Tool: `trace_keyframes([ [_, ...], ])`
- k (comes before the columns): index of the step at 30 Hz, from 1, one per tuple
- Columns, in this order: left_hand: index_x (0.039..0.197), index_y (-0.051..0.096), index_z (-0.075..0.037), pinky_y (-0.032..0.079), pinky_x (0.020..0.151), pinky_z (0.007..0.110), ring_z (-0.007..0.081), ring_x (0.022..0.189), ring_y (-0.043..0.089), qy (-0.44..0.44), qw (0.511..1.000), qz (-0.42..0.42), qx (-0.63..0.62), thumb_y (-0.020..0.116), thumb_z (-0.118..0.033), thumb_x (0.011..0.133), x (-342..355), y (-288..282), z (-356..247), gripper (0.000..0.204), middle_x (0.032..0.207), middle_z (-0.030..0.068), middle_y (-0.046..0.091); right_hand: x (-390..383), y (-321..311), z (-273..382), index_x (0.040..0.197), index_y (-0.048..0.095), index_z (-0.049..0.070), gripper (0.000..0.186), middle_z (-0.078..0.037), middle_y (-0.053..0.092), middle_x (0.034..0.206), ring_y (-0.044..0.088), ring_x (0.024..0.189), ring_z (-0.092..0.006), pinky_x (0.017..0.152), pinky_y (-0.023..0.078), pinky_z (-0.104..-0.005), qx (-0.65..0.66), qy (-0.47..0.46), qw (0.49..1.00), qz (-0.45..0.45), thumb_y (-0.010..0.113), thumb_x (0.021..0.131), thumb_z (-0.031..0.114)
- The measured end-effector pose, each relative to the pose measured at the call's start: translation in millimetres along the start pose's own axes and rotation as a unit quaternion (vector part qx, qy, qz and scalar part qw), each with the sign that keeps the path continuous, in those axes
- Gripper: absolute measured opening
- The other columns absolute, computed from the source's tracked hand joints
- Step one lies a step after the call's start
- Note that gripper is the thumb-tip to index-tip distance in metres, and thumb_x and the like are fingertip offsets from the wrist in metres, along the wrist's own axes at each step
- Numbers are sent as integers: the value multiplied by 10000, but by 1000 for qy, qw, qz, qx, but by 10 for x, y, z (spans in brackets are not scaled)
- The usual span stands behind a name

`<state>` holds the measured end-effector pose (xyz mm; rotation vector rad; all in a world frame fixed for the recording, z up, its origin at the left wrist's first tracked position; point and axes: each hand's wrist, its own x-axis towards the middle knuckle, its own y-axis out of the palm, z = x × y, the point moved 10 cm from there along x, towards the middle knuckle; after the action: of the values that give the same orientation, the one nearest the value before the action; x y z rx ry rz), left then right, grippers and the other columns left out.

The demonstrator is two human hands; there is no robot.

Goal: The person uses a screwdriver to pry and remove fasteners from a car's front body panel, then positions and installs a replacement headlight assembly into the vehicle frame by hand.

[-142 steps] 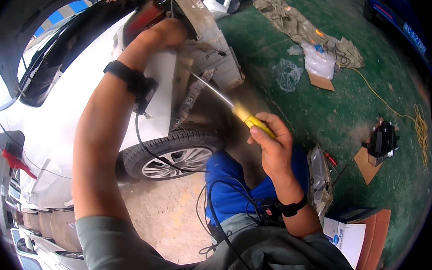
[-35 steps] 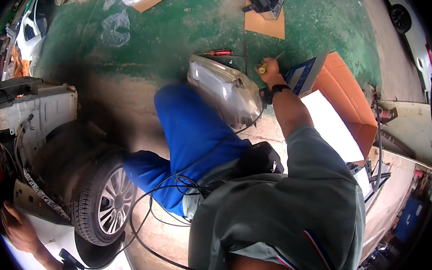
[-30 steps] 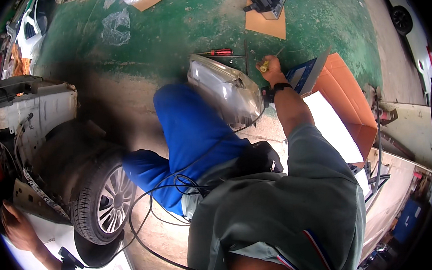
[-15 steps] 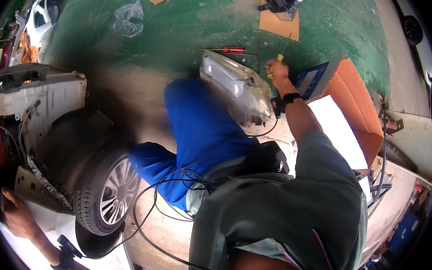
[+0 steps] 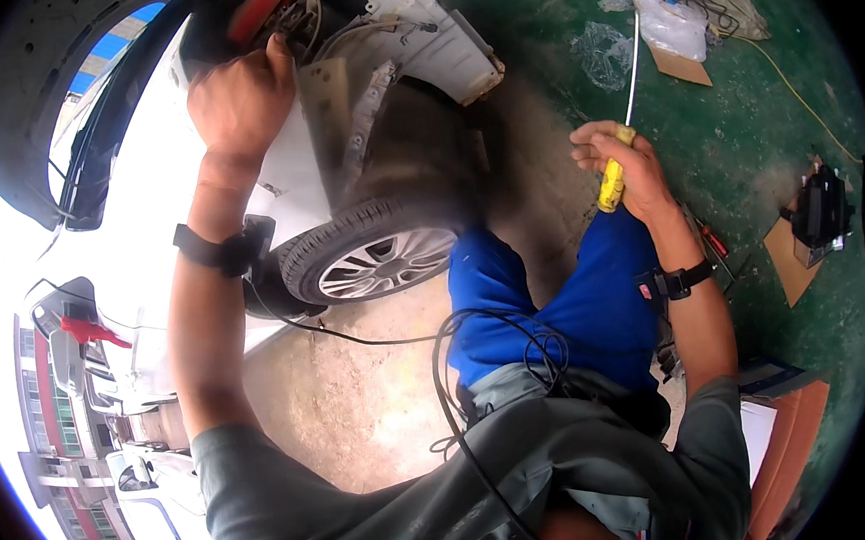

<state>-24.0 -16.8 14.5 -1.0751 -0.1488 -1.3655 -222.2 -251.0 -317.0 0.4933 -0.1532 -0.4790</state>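
In my right hand (image 5: 636, 160) is a long screwdriver (image 5: 611, 185). Its yellow handle lies between thumb and fingers, and the thin metal shaft points away from me, toward the far floor. My left hand (image 5: 240, 98) is on the upper edge of the white car's fender (image 5: 291, 180), beside the exposed engine bay. The back of that hand faces me; its fingers curl over the edge and are largely hidden. Below the fender, the front wheel (image 5: 382, 263) with silver spokes stands by my left knee. Bare metal structure (image 5: 427, 50) shows at the car's front.
A black cable (image 5: 449, 359) loops across my lap toward my left wrist. On the green floor are a red-handled screwdriver (image 5: 714, 241), clear plastic wrap (image 5: 606, 55), and a black part (image 5: 821, 208) on cardboard. An open carton (image 5: 794, 445) stands at my right. Another yellow cable (image 5: 801, 94) crosses the floor.
My view has swung left toward the car. The right hand has come up from beside the headlight with the screwdriver to above my knees. The headlight has almost left view.
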Motion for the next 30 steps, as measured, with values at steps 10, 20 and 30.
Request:
trace_keyframes([
  [10, 549, 675, -131, 499, 581, 399, 301, 527, 637, 25, 992, -120, -30, 589, -316, 895, 94, -146, -168, 402, 551, 111, 634, 928, 1808, 786, 923, 570, 21, 103, -26, 539, 885, 521, 822, -146, 740, 417, -310, -14, -188, 981, 40, 571, 851, 93],
  [20, 518, 633, -127, 479, 599, 393, 283, 545, 639, 27, 985, -159, -58, 571, -257, 923, 25, -235, -134, 430, 557, 99, 636, 1432, 3199, 1170, 764, 642, 36, 179, -20, 565, 708, 485, 602, -124, 557, 397, -310, -147, -119, 949, 251, 628, 777, 214],
  [30, 553, 647, -127, 480, 610, 405, 280, 574, 649, 17, 987, -142, -66, 544, -258, 953, -2, -196, -72, 433, 601, 95, 662, 1225, 3189, 1054, 845, 697, 33, 256, -34, 618, 715, 547, 662, -149, 617, 433, -318, -261, -142, 911, 286, 642, 785, 275],
])
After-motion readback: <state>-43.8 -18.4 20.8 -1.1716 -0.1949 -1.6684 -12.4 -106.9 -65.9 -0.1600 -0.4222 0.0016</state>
